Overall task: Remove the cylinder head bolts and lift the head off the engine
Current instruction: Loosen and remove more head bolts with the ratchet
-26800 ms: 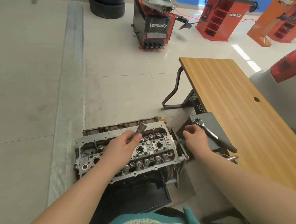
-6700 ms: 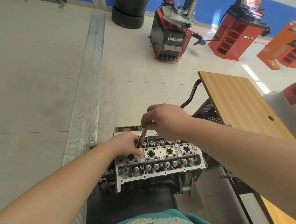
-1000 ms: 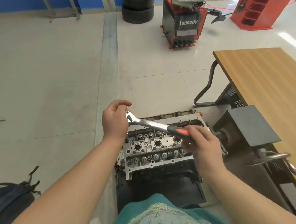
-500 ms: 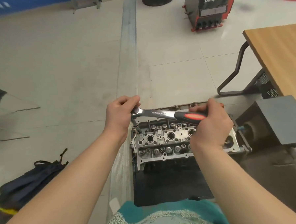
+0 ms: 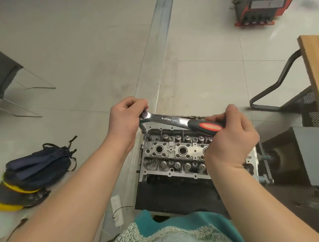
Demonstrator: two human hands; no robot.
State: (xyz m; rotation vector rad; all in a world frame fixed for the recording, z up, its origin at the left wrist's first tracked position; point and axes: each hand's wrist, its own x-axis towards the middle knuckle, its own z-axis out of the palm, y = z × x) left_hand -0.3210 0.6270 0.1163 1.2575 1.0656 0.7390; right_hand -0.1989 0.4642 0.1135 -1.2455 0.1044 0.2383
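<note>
I see the head point(image 5: 175, 153) still seated on the engine point(image 5: 177, 190), directly below my view, so the lift is not yet done. Over its right part my right hand point(image 5: 230, 139) grips the red handle of the ratchet point(image 5: 175, 121); at the head's far left corner my left hand point(image 5: 125, 120) curls round the ratchet's drive end, steadying the extension point(image 5: 144, 130) that drops into a bolt hole there. I judge I am at the bolt-loosening stage, with the remaining bolts unclear. Beyond the head lies bare floor point(image 5: 208, 81).
</note>
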